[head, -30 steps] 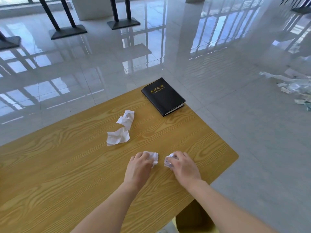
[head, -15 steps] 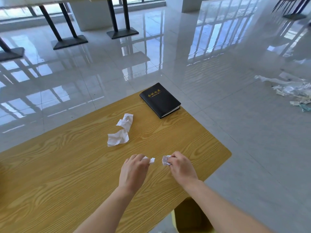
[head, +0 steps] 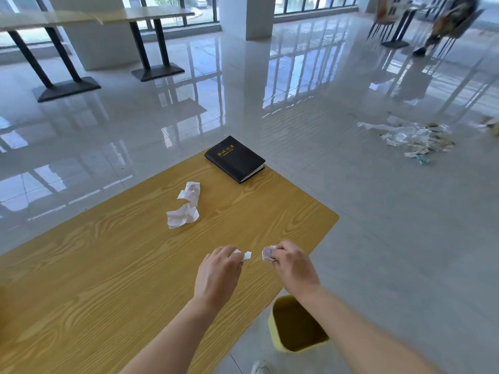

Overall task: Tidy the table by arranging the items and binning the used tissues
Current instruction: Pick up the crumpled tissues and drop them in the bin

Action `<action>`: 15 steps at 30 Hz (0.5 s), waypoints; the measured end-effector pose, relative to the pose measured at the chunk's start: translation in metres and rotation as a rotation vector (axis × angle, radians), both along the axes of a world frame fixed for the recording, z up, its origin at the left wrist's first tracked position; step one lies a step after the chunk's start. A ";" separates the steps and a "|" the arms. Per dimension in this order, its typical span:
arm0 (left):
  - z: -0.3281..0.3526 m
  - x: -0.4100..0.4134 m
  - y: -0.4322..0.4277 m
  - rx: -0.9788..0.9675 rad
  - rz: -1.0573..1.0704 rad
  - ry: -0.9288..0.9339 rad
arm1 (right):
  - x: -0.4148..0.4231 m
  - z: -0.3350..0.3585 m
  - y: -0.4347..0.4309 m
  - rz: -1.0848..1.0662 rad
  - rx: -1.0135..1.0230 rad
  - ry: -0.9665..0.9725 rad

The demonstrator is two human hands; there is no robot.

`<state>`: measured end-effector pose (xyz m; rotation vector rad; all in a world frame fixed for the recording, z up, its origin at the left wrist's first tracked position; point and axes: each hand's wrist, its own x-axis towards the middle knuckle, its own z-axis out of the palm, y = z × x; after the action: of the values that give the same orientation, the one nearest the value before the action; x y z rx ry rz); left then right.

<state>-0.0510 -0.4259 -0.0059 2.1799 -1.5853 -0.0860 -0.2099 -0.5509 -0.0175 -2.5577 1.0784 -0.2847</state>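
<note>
My left hand (head: 217, 273) grips a small crumpled tissue (head: 244, 255) that pokes out past its fingers. My right hand (head: 293, 267) holds another balled tissue (head: 267, 254) at its fingertips. Both hands hover just above the near right part of the wooden table (head: 108, 279). Two more crumpled tissues lie further back on the table, one (head: 182, 217) nearer me and one (head: 190, 190) behind it. A black notebook (head: 235, 158) with gold lettering lies at the far corner. A yellow bin (head: 294, 323) stands on the floor beside the table, under my right forearm.
Scattered paper and plastic litter (head: 410, 137) lies on the shiny tiled floor to the right. Other tables on black legs (head: 151, 44) stand at the back left, chairs (head: 391, 25) at the back right. A white shoe tip (head: 259, 368) shows below the table edge.
The view has tilted up and back, bringing the yellow bin and the far room into sight. Both hands have lifted slightly off the table, each with its tissue bunched tighter.
</note>
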 end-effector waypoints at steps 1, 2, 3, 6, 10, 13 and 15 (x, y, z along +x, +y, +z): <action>0.002 -0.004 0.004 0.003 -0.020 0.006 | -0.005 0.003 0.007 -0.011 0.000 0.016; 0.003 -0.007 0.008 0.009 -0.038 0.013 | -0.009 0.005 0.013 -0.019 0.000 0.019; 0.005 -0.010 0.010 0.016 -0.054 0.017 | -0.014 0.008 0.019 -0.027 0.001 0.010; 0.009 -0.020 0.015 0.034 -0.093 0.011 | -0.026 0.014 0.032 -0.055 -0.004 0.023; 0.015 -0.034 0.015 0.011 -0.125 0.025 | -0.043 0.018 0.037 -0.102 -0.013 0.037; 0.018 -0.047 0.010 -0.012 -0.159 0.029 | -0.058 0.020 0.035 -0.121 -0.032 0.043; 0.016 -0.058 0.005 -0.026 -0.180 0.037 | -0.070 0.021 0.033 -0.135 -0.040 0.024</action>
<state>-0.1093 -0.4212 0.0104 2.0003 -1.7482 -0.1589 -0.2796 -0.5183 0.0033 -2.5331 1.2692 -0.3133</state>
